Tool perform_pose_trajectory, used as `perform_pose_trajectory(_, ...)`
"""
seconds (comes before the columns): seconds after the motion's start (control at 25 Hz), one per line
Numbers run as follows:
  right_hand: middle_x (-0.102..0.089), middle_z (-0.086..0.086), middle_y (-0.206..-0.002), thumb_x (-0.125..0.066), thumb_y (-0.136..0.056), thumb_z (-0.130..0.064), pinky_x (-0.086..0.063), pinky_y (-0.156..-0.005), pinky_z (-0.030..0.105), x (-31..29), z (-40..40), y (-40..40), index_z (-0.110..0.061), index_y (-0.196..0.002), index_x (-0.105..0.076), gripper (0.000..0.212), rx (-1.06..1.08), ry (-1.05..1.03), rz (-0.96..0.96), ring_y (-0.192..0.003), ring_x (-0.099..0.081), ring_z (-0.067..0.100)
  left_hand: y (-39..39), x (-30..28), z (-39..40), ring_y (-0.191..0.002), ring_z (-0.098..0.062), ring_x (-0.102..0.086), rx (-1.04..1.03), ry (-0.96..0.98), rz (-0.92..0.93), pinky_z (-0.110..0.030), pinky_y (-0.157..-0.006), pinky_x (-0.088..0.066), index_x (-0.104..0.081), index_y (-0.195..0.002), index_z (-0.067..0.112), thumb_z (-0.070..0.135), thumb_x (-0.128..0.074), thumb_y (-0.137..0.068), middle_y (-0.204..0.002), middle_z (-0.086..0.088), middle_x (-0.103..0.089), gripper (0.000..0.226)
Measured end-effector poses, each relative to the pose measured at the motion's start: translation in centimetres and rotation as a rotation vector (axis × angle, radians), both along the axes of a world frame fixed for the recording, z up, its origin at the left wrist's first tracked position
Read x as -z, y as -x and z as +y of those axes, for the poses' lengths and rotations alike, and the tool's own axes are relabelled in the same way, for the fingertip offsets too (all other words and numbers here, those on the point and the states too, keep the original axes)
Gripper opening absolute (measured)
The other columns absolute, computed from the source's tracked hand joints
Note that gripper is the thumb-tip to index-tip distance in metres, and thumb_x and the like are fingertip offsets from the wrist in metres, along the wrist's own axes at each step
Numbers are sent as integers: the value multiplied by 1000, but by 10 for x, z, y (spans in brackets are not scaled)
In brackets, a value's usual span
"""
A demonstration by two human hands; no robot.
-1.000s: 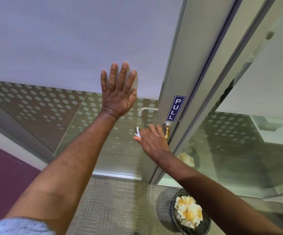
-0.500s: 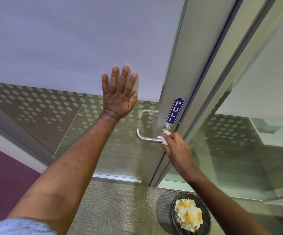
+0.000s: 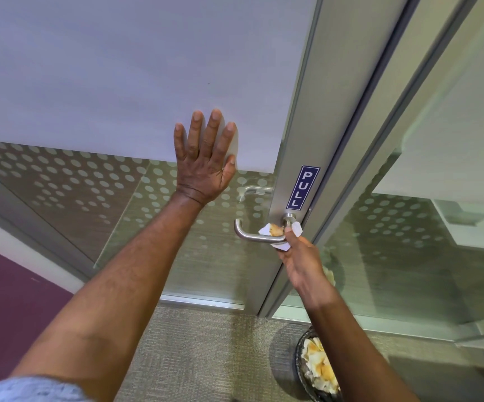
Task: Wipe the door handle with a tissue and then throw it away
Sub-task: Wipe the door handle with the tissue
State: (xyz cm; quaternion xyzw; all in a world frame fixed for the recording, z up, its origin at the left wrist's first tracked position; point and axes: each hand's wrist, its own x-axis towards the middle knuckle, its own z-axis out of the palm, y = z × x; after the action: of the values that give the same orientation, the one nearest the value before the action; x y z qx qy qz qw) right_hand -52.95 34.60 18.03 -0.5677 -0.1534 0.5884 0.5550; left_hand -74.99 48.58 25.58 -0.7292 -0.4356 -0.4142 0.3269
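A curved steel door handle (image 3: 245, 233) sticks out of the metal door frame below a blue PULL sign (image 3: 302, 187). My right hand (image 3: 299, 256) grips a white tissue (image 3: 272, 230) wrapped around the handle's bar close to its mount. My left hand (image 3: 204, 161) lies flat with fingers spread on the frosted glass door (image 3: 119, 82), up and left of the handle. A black mesh waste bin (image 3: 300, 361) with crumpled tissues inside stands on the floor at the lower right, partly hidden by my right forearm.
A glass side panel (image 3: 409, 256) with dotted film stands right of the door frame. Grey carpet (image 3: 200, 343) covers the floor below, with a purple area (image 3: 5, 291) at the left.
My right hand, which covered the middle of the handle a second ago, slid right to the mount end and now wraps the tissue around the bar there. My left hand stayed flat on the glass.
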Motion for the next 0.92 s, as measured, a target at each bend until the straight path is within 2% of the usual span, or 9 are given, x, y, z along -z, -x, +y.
perform_pose_trajectory(0.08, -80, -1, -90, -57, -103, -35, -53, -80, 33, -8, 6, -1, -19, -97, -72, 22, -47, 84, 235, -85, -74, 14, 0, 0, 1, -160, -26, 19, 7, -5, -2, -54, -129, 11, 4, -166, 25, 43, -32, -106, -173, 1, 20, 72)
perform_pose_trajectory(0.24, -79, -3, -85, -48, -103, -52, -44, -75, 31, -13, 14, 11, -26, -98, -69, 34, -42, 126, 345, -88, -69, 14, 1, 0, 0, -160, -26, 20, 8, 5, -3, -54, -128, 12, 5, -166, 25, 43, -32, -107, -173, 1, 21, 73)
perform_pose_trajectory(0.4, -75, 7, -106, -37, -106, -47, -51, -77, 32, -15, 6, 0, -17, -110, -67, 42, 34, 105, 323, -93, -71, 21, -1, -2, -4, -159, -26, 22, 0, 19, 8, -54, -128, 12, 8, -166, 26, 43, -32, -107, -172, 1, 24, 74)
perform_pose_trajectory(0.48, -73, 13, -115, -34, -109, -42, -53, -85, 35, -10, -4, -4, -11, -122, -66, 46, 87, 65, 264, -100, -70, 26, 0, -2, -4, -159, -26, 23, -4, 14, 10, -54, -128, 12, 9, -165, 25, 43, -31, -107, -172, 1, 24, 74)
perform_pose_trajectory(0.56, -72, 18, -123, -41, -109, -36, -54, -95, 40, -7, -8, -4, -4, -130, -63, 44, 155, 31, 209, -108, -70, 31, 0, -3, -4, -159, -26, 23, -2, 13, 9, -54, -128, 12, 10, -165, 26, 44, -31, -107, -172, 1, 25, 74)
perform_pose_trajectory(0.6, -73, 19, -121, -48, -107, -32, -54, -97, 42, -7, -7, -4, -2, -127, -65, 39, 184, 23, 187, -109, -70, 33, 0, -3, -4, -159, -26, 23, 0, 15, 6, -54, -128, 12, 10, -165, 26, 44, -30, -107, -172, 1, 25, 73)
perform_pose_trajectory(0.68, -76, 19, -99, -59, -101, -17, -55, -97, 44, -11, -4, -1, -3, -102, -69, 17, 184, 4, 165, -111, -71, 40, 0, -3, -4, -159, -25, 23, 7, 23, 5, -54, -128, 12, 10, -165, 26, 44, -30, -107, -172, 1, 25, 73)
perform_pose_trajectory(0.76, -74, 15, -81, -64, -97, -10, -57, -94, 43, -13, -1, 5, -7, -84, -68, 14, 155, -11, 146, -109, -71, 45, -1, -3, -5, -159, -25, 23, 9, 23, 4, -53, -128, 12, 10, -165, 26, 44, -29, -107, -172, 1, 25, 73)
perform_pose_trajectory(0.92, -72, 18, -102, -69, -95, -6, -56, -100, 51, -9, 3, 6, -5, -89, -62, 9, 193, -3, 174, -106, -72, 46, -1, -4, -5, -159, -25, 23, 3, 16, 10, -54, -128, 11, 9, -165, 26, 43, -32, -106, -172, 1, 25, 74)
